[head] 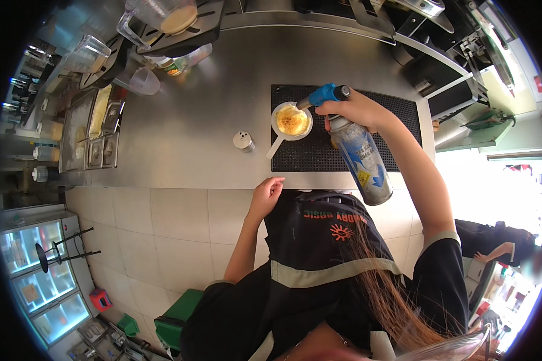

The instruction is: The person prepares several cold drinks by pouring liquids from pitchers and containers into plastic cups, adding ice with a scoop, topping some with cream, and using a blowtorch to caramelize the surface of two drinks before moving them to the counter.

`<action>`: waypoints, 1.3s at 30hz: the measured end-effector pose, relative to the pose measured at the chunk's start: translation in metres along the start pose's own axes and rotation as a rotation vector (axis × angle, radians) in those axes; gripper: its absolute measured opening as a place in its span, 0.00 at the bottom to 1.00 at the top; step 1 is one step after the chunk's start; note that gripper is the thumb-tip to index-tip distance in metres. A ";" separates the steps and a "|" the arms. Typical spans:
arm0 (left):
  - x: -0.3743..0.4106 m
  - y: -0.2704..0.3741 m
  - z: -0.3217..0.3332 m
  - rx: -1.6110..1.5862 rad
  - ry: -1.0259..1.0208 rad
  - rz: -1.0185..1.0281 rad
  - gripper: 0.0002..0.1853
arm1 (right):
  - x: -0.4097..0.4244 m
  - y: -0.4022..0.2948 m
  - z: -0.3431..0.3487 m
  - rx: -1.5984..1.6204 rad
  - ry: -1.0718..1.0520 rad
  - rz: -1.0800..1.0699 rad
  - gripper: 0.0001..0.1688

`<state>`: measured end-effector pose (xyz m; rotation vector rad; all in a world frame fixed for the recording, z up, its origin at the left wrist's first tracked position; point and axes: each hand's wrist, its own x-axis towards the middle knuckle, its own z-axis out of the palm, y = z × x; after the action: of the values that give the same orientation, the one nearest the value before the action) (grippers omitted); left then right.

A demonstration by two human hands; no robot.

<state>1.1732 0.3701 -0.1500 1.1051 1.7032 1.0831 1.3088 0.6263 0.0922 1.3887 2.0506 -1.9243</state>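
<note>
My right hand (357,109) is closed round the head of a butane torch (361,158), a blue nozzle unit on a gas can. The torch's metal tip points left, at the rim of a white handled dish (278,143). In that dish lies a yellow, creamy food (292,120) with browned spots on top. The dish stands on the left end of a black rubber mat (316,155); no flame can be made out. My left hand (268,192), fingers curled, rests by the counter's front edge and holds nothing. A shaker with a holed metal lid (243,141) stands left of the dish.
Steel food pans (104,151) are set into the left of the steel counter (185,149). Pitchers (162,20) and a plastic cup (144,81) stand at the back left. Black equipment (451,97) lines the right. Another person (497,243) is at the far right. A green bin (178,318) stands behind me.
</note>
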 end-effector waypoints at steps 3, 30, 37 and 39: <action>0.001 -0.001 -0.001 0.005 0.014 0.010 0.12 | -0.002 -0.001 0.000 -0.011 -0.006 -0.012 0.18; 0.054 0.258 -0.047 0.340 0.199 0.898 0.16 | -0.030 0.039 0.025 -0.509 0.245 -0.341 0.30; 0.033 0.284 -0.044 0.716 -0.142 0.988 0.13 | -0.056 0.053 0.051 -0.559 0.171 -0.545 0.15; 0.027 0.292 -0.048 0.791 -0.217 1.087 0.12 | -0.067 0.051 0.054 -0.546 0.199 -0.538 0.17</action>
<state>1.1913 0.4569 0.1332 2.7261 1.3150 0.7747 1.3496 0.5369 0.0747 0.9964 2.9735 -1.1785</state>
